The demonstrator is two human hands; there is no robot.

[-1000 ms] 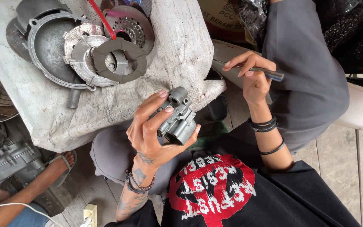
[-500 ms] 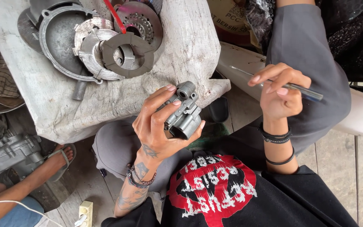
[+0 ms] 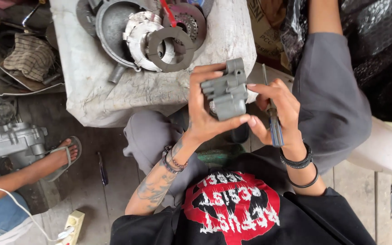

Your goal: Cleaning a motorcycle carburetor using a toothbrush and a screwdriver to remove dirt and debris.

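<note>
Head view: left hand point(image 3: 201, 115) fingers curled tight around grey ribbed cast-metal block point(image 3: 226, 90), held above lap. Right hand point(image 3: 275, 111) fingertips touching block, fist closed on thin blue-handled tool point(image 3: 274, 122), probably screwdriver. White cloth-covered bench point(image 3: 114, 95) just behind.

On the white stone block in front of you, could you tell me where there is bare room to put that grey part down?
The white block is bare along its near edge, between the metal discs and the left hand holding the grey part; its left side is free too. The far half is crowded with the pan and discs.
</note>
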